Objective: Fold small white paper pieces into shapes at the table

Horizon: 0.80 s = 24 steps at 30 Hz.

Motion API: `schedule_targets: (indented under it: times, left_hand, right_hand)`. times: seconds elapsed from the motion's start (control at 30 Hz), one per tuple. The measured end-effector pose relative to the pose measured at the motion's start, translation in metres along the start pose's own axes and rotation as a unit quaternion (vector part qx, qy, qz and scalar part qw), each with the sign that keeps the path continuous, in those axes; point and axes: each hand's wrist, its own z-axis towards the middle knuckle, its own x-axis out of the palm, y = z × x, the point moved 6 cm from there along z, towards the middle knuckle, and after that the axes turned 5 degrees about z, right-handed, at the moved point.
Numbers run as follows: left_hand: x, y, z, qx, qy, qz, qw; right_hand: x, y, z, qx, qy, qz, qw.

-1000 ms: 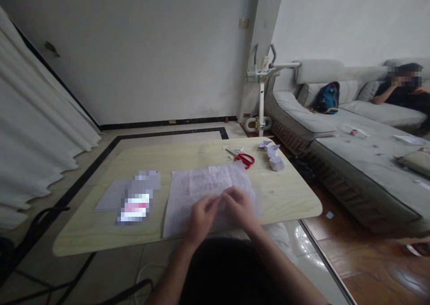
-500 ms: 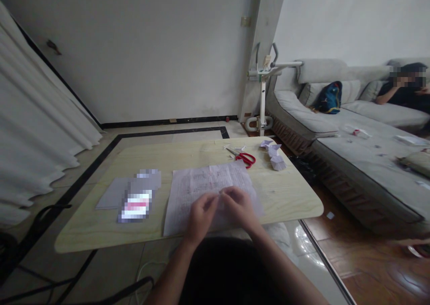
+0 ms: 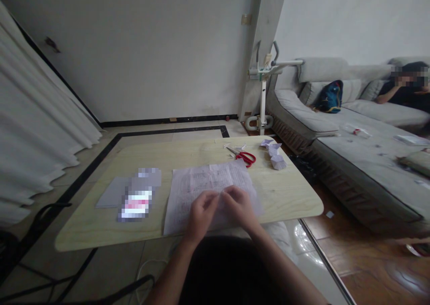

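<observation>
**At lower centre, fingertips met over a printed sheet (image 3: pixel 198 179)**

The left hand (image 3: pixel 202 212) and right hand (image 3: pixel 239 205) are brought together at the fingertips; whether anything is pinched cannot be told; the sheet is laid beneath, wider than deep in the frame, mostly up and left of the grip, its right edge nearer the right hand; red-handled scissors (image 3: pixel 247 158) are set toward upper right, folded papers (image 3: pixel 274 149) right of them.

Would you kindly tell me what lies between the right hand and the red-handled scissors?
In the head view, part of the printed sheet lies between the right hand and the red-handled scissors.
</observation>
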Motion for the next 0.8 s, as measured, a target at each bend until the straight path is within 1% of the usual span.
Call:
schedule_targets:
  times: [0.23,0.4,0.6,0.8]
  left_hand:
    - [0.0016,-0.0033,0.0000,0.009,0.008,-0.017,1.000]
    - [-0.0001,-0.0071,0.0005,0.009,0.005,0.005,1.000]
    - [0.0003,-0.0028,0.0016,0.003,0.004,0.020,1.000]
    - [0.0011,-0.0037,0.0017,0.006,0.004,0.009,1.000]
  right_hand:
    - [0.0016,0.0031,0.0011,-0.009,0.003,-0.013,1.000]
    - [0.0001,0.0019,0.0014,-0.003,0.006,0.008,1.000]
    - [-0.0024,-0.0029,0.0019,-0.001,-0.007,0.025,1.000]
    - [0.0000,-0.0018,0.0019,-0.005,-0.006,0.007,1.000]
